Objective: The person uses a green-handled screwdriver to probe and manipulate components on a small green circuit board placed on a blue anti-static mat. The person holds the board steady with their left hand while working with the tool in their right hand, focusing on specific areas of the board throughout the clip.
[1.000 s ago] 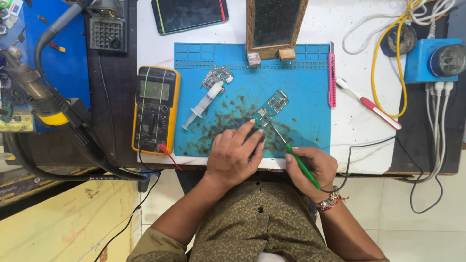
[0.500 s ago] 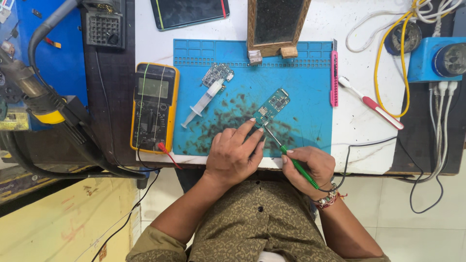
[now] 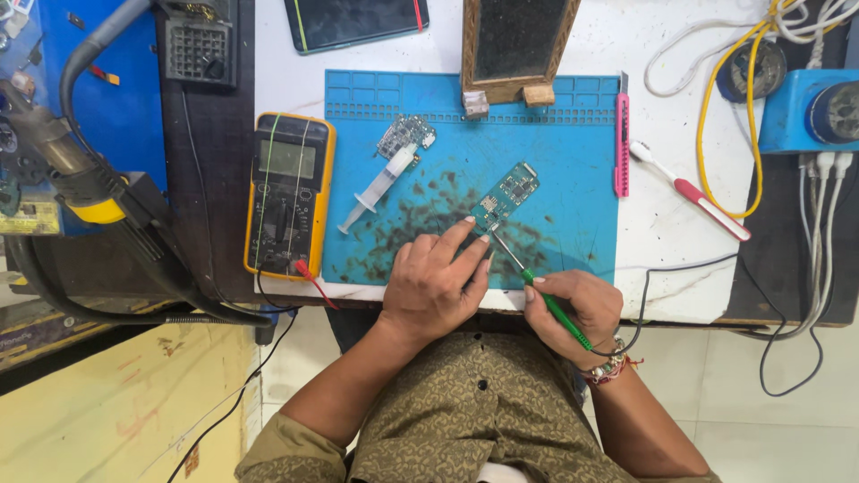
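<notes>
Where fingers (image 3: 467, 225) press — circuit board (image 3: 506, 195) just beyond

Two circuit boards (image 3: 506, 197) (image 3: 404, 137), one syringe (image 3: 376, 190), one multimeter (image 3: 288, 195), possibly one toothbrush (image 3: 689, 190).

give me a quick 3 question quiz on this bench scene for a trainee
1. True or false: the left hand rests on the blue mat with fingertips at the circuit board.
2. What does the right hand hold? A) syringe B) green-handled tool C) toothbrush
3. Which thing lies left of the mat, on the dark surface?

Key
1. True.
2. B: the green-handled tool is in the right hand, its metal tip at the board's near end. The syringe lies on the mat and the toothbrush lies to the mat's right, both untouched.
3. The yellow multimeter.
</notes>
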